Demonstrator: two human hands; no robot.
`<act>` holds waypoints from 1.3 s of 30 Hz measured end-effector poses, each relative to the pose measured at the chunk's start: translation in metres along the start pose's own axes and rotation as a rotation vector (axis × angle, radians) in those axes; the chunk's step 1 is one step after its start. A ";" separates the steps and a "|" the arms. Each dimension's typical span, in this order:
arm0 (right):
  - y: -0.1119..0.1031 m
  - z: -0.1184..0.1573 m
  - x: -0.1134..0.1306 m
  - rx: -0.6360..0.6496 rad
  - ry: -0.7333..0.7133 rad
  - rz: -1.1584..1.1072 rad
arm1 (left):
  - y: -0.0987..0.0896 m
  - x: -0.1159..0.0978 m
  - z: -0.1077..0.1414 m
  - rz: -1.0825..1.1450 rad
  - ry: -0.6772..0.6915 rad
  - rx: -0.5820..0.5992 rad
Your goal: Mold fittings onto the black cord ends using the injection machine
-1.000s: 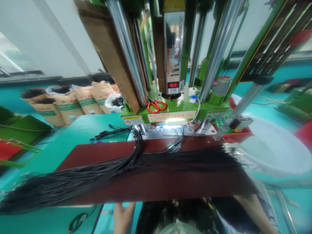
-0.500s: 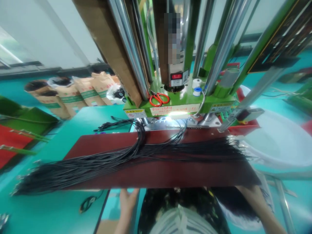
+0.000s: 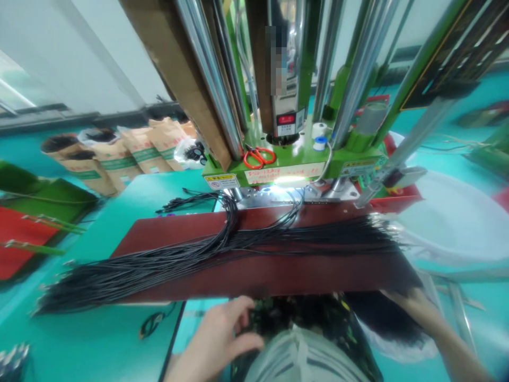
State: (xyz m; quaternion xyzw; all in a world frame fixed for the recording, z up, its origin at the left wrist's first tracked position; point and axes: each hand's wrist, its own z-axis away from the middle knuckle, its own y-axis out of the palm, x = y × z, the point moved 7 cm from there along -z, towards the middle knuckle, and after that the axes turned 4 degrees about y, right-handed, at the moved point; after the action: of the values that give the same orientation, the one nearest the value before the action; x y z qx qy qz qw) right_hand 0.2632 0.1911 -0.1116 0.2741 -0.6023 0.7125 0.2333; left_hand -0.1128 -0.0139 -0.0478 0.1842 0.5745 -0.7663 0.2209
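Note:
My left hand (image 3: 217, 337) is raised at the bottom of the view, fingers slightly curled, resting against dark patterned cloth (image 3: 278, 318) on my front and holding nothing. My right hand (image 3: 411, 306) sits at the lower right, just under the board's near corner, partly hidden. What it touches is unclear. A thick sheaf of thin black cables (image 3: 167, 268) lies across a maroon board (image 3: 274, 278), its ends fanning out to both sides. Above it stands a green moulding press (image 3: 294, 172) with chrome columns.
Red-handled scissors (image 3: 259, 157) and tape rolls (image 3: 320, 135) lie on the press bed. A white basin (image 3: 449, 217) stands to the right. Paper sacks (image 3: 119, 159) line the far wall. A small black cable coil (image 3: 153, 323) lies on the teal table (image 3: 91, 334).
My left hand has risen from below the board's near edge onto the patterned cloth. My right hand has moved slightly up and left. The view has tilted slightly; the cables look unmoved.

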 end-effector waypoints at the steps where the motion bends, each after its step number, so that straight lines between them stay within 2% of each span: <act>1: 0.003 0.000 -0.001 0.041 0.016 -0.005 | -0.006 -0.029 -0.015 0.003 0.195 -0.059; 3: 0.006 -0.001 -0.004 0.067 0.040 -0.027 | -0.016 -0.073 -0.048 -0.130 0.464 -0.222; 5: 0.004 -0.002 -0.007 0.029 0.046 -0.058 | -0.016 -0.097 -0.090 -0.319 0.576 -0.300; 7: 0.004 -0.002 -0.012 0.003 0.039 -0.107 | -0.012 -0.109 -0.129 -0.480 0.635 -0.295; 9: 0.004 0.000 -0.018 -0.007 0.023 -0.166 | -0.009 -0.118 -0.159 -0.605 0.683 -0.244; 12: 0.006 0.007 -0.026 0.000 0.016 -0.284 | -0.006 -0.128 -0.179 -0.730 0.720 -0.161; 16: 0.009 0.016 -0.028 0.036 0.038 -0.445 | 0.001 -0.141 -0.181 -0.818 0.666 -0.127; 19: 0.007 0.018 -0.020 0.052 0.038 -0.450 | 0.005 -0.147 -0.182 -0.860 0.599 -0.136; 24: -0.008 0.019 -0.007 0.070 -0.064 -0.373 | -0.008 -0.148 -0.176 -0.867 0.605 -0.286; 26: -0.021 0.019 -0.007 0.029 -0.093 -0.309 | -0.020 -0.147 -0.170 -0.861 0.618 -0.381; 29: -0.046 0.021 -0.007 -0.117 -0.065 -0.220 | -0.039 -0.144 -0.161 -0.831 0.607 -0.521; 32: -0.068 0.035 0.015 -0.282 -0.062 -0.209 | -0.049 -0.138 -0.159 -0.734 0.553 -0.586; 34: -0.070 0.045 0.040 -0.320 -0.072 -0.336 | -0.051 -0.135 -0.157 -0.659 0.535 -0.616; 35: -0.064 0.048 0.054 -0.281 -0.068 -0.469 | -0.051 -0.134 -0.155 -0.628 0.541 -0.635; 37: -0.038 0.046 0.083 -0.059 -0.041 -0.863 | -0.046 -0.134 -0.150 -0.585 0.573 -0.663; 39: -0.015 0.036 0.114 0.155 -0.076 -1.272 | -0.036 -0.136 -0.146 -0.563 0.613 -0.640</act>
State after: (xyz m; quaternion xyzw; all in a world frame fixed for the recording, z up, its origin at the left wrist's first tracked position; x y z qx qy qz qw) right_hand 0.1928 0.1578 -0.0201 0.6190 -0.2768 0.4661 0.5683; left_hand -0.0149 0.1523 0.0143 0.1617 0.8454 -0.4931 -0.1265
